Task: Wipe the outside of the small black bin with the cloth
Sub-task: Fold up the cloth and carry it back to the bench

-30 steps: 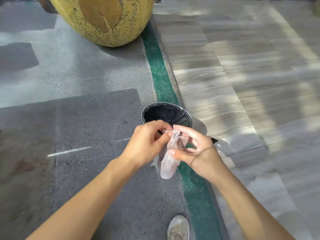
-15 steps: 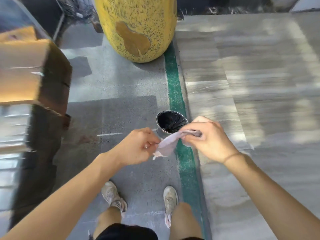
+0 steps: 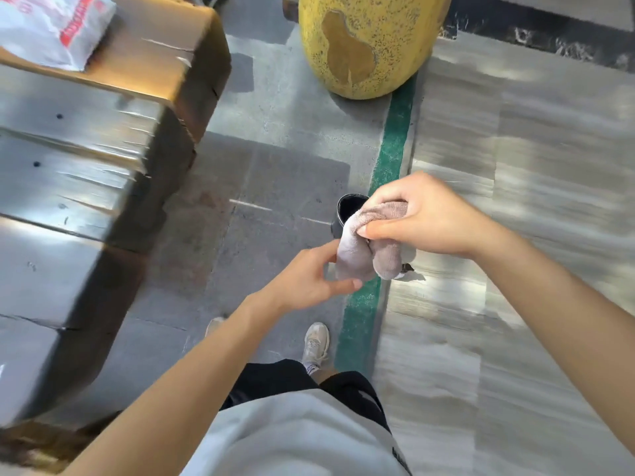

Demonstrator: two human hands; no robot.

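The small black bin (image 3: 345,213) stands on the floor beside a green strip, far below me and mostly hidden behind the cloth and my right hand. My right hand (image 3: 426,218) is shut on the bunched grey-pink cloth (image 3: 364,250), which hangs down from its fingers in two folds. My left hand (image 3: 307,281) sits just below and to the left of the cloth, fingers loosely curled and apart; its fingertips are at the cloth's lower edge without a clear grip.
A big yellow speckled pot (image 3: 371,42) stands behind the bin. A long wooden and metal bench (image 3: 103,159) with a white plastic bag (image 3: 51,25) on it runs along the left. My shoes (image 3: 316,341) are on the grey floor near the green strip (image 3: 391,149).
I have stood up, so the bin looks smaller and farther. My left hand let go of the cloth and dropped lower; the right hand gathered the cloth into a bunch.
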